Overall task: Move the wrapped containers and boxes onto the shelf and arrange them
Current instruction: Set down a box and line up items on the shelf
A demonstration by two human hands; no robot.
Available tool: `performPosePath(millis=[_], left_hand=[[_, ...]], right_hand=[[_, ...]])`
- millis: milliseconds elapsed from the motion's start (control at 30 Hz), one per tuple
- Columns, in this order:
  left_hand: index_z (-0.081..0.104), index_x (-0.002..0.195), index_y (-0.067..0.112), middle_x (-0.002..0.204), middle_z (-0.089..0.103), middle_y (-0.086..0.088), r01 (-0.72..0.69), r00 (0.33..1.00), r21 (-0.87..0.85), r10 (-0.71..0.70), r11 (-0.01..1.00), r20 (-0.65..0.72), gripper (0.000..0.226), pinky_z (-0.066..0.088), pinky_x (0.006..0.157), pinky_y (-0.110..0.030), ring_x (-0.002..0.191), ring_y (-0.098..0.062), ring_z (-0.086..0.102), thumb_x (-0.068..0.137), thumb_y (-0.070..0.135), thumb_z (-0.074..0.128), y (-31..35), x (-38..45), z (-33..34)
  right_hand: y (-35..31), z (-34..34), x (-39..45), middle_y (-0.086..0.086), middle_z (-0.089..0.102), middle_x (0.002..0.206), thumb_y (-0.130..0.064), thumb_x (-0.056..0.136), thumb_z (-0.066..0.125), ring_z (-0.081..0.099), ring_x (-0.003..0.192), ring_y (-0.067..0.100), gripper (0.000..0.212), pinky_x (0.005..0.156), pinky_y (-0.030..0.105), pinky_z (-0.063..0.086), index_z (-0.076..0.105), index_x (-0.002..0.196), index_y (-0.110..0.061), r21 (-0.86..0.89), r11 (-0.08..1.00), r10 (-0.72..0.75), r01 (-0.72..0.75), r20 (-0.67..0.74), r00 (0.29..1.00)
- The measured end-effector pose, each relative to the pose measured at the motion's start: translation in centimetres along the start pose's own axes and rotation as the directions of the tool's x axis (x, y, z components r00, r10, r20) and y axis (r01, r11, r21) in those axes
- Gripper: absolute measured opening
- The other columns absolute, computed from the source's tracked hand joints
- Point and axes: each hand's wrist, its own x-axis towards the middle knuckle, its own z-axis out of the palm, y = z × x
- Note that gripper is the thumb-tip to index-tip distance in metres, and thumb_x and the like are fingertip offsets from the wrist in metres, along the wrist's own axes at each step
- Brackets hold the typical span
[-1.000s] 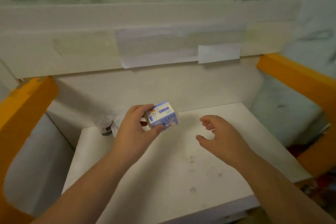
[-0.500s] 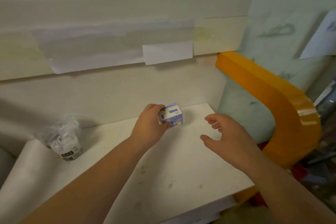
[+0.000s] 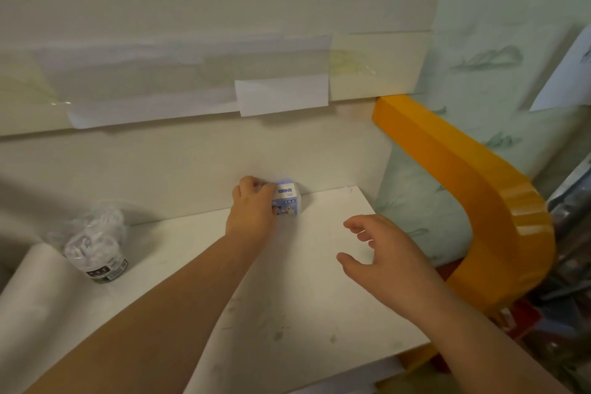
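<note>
Head view: left hand [image 3: 252, 214] grips the box [image 3: 287, 201] on the shelf [image 3: 287, 297]; right hand [image 3: 380, 253] hovers nearby, fingers spread.

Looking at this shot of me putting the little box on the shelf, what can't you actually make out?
- Left side of the small box, head view: covered by the left hand gripping it.
- Print on the box: too small to read.
- Contents of the wrapped jar: blurred by crinkled plastic wrap; label too small.
- Shelf's left end: cut off by the frame edge.
- Clutter at far right: blurred, cropped.
- Right hand: its palm faces away.
</note>
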Motion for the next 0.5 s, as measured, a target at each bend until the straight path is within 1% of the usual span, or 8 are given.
performPosePath(millis=[100,167,233,300,433,500], left_hand=[[0.054,0.126,0.022,0.123,0.039,-0.003,0.019,1.000,0.011,-0.019,1.000,0.018,0.035,0.046,0.079,-0.036,0.116,-0.025,0.038,0.091,0.021,0.057,0.0,-0.1,-0.3],[0.055,0.126,0.022,0.122,0.040,-0.003,0.027,1.000,0.021,-0.028,0.999,0.015,0.036,0.047,0.080,-0.037,0.116,-0.025,0.038,0.091,0.026,0.060,-0.1,-0.1,-0.6],[0.055,0.126,0.023,0.122,0.041,-0.002,0.035,0.999,0.031,-0.036,0.999,0.025,0.037,0.046,0.080,-0.037,0.117,-0.024,0.039,0.090,0.029,0.062,-0.2,-0.1,-0.7],[0.055,0.127,0.024,0.123,0.042,-0.002,0.038,0.999,0.046,-0.040,0.998,0.028,0.038,0.047,0.082,-0.037,0.118,-0.025,0.040,0.090,0.030,0.062,-0.2,0.0,-0.9],[0.047,0.138,0.025,0.129,0.043,-0.003,0.050,0.998,0.024,-0.050,0.998,0.023,0.052,0.044,0.088,-0.037,0.123,-0.027,0.040,0.090,0.037,0.063,0.1,-1.0,-1.7],[0.045,0.141,0.023,0.133,0.043,-0.005,0.064,0.998,0.001,-0.064,0.998,-0.019,0.057,0.043,0.093,-0.038,0.124,-0.028,0.042,0.089,0.039,0.063,0.0,-2.7,-2.5]], right_hand=[[-0.2,-0.3,-0.2,-0.024,0.052,0.115,-0.036,0.082,0.072,0.051,0.103,-0.005,0.044,0.088,0.015,0.045,0.053,0.122,-0.037,-0.004,1.000,-0.027,0.027,0.010,1.000],[-0.3,-0.5,-0.3,-0.025,0.051,0.115,-0.036,0.082,0.072,0.050,0.101,-0.008,0.044,0.088,0.016,0.045,0.054,0.122,-0.037,-0.007,0.999,-0.042,0.042,0.013,0.999],[-0.1,-0.7,-0.5,-0.026,0.050,0.115,-0.037,0.083,0.072,0.048,0.099,-0.012,0.044,0.085,0.012,0.043,0.053,0.123,-0.038,-0.007,0.999,-0.049,0.049,0.018,0.999],[0.1,-0.6,-0.7,-0.027,0.049,0.115,-0.037,0.084,0.071,0.048,0.098,-0.011,0.044,0.084,0.010,0.041,0.052,0.124,-0.038,-0.012,0.998,-0.054,0.055,0.022,0.998],[0.6,-0.1,-1.3,-0.027,0.050,0.115,-0.036,0.083,0.071,0.050,0.105,-0.006,0.044,0.089,0.013,0.043,0.054,0.124,-0.036,-0.012,0.996,-0.089,0.090,0.030,0.996],[0.7,0.2,-1.1,-0.025,0.053,0.115,-0.034,0.082,0.073,0.052,0.106,-0.006,0.044,0.090,0.015,0.045,0.056,0.122,-0.034,0.011,0.995,-0.103,0.103,0.041,0.994]])
